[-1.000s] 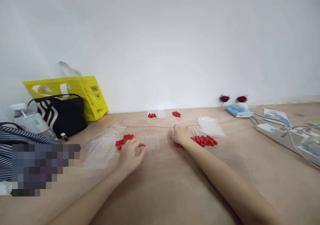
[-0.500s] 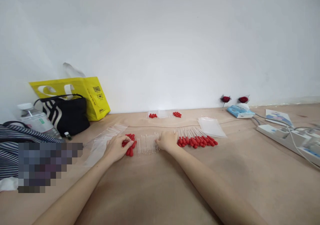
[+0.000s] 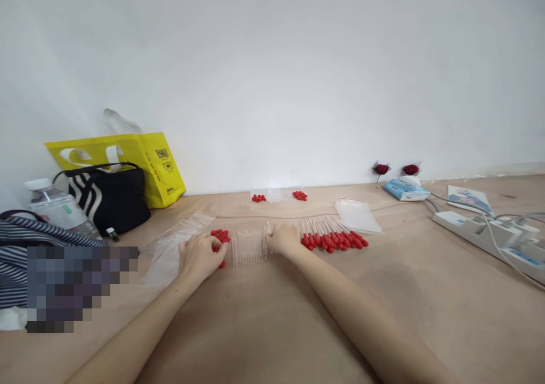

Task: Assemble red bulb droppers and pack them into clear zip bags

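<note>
My left hand (image 3: 201, 254) is bent over a small pile of red rubber bulbs (image 3: 219, 235), its thumb and fingers curled together at the pile and partly covering it. Between my hands lies a row of thin clear tubes (image 3: 249, 246), side by side. At the row's right end, my right hand (image 3: 283, 240) is closed with its fingertips on a clear tube (image 3: 267, 240). To the right of that hand, several tubes fitted with red bulbs (image 3: 334, 241) lie fanned out, bulbs towards me.
Clear plastic bags (image 3: 170, 247) lie left of my left hand, another bag (image 3: 360, 216) behind the fitted tubes. Bags with red bulbs (image 3: 259, 198) rest by the wall. A yellow bag (image 3: 164, 171), black pouch (image 3: 114, 199) and bottle (image 3: 62, 211) stand left; a power strip (image 3: 489, 233) lies right.
My left hand has shifted and its fingers have closed in over the red bulbs, covering more of them. At the row's right end, a tube has lifted slightly with my right hand.
</note>
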The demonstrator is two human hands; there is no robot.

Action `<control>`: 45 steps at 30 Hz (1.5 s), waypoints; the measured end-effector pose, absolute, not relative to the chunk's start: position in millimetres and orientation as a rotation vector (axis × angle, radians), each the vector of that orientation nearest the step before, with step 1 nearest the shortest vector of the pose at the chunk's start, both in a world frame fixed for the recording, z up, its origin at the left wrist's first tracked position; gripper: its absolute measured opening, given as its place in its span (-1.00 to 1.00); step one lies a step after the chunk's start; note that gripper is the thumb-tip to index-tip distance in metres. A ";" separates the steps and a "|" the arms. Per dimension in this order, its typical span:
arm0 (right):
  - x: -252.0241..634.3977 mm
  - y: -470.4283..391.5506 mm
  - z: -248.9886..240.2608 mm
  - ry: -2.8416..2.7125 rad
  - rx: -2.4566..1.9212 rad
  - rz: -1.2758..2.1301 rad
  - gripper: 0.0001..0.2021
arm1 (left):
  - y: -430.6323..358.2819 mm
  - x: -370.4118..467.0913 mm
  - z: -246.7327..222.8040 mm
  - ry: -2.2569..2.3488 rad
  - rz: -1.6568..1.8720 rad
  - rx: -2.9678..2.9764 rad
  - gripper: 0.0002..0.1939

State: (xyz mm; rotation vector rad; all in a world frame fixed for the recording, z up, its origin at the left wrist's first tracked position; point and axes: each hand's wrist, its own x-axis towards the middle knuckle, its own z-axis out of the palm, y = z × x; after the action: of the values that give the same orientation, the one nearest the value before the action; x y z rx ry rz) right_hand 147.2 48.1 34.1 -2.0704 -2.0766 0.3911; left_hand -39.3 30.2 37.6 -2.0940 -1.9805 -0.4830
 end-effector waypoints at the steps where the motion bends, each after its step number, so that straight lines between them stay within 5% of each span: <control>1: 152.6 43.9 35.2 -2.093 -2.009 0.372 -0.71 | 29.0 -38.0 37.9 -1.948 -0.538 -2.098 -0.74; 6: 194.7 9.4 26.0 -2.158 -1.673 0.263 -0.78 | 9.1 -15.3 29.3 -1.512 -0.873 -2.453 -0.81; 12: 250.4 -30.3 -10.8 -2.218 -1.134 -0.038 -0.73 | -23.0 20.1 7.6 -1.225 -0.874 -2.932 -0.90; 45: 224.5 -56.9 -8.6 -2.184 -1.086 0.251 -0.81 | -21.9 34.3 1.9 -1.535 -1.233 -3.094 -0.76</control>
State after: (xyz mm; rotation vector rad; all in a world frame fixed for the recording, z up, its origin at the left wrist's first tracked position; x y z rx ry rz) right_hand 224.5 -56.9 -8.6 -1.0857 -2.1844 0.2507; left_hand 34.3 -21.9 1.9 -3.0944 -1.5346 -1.2328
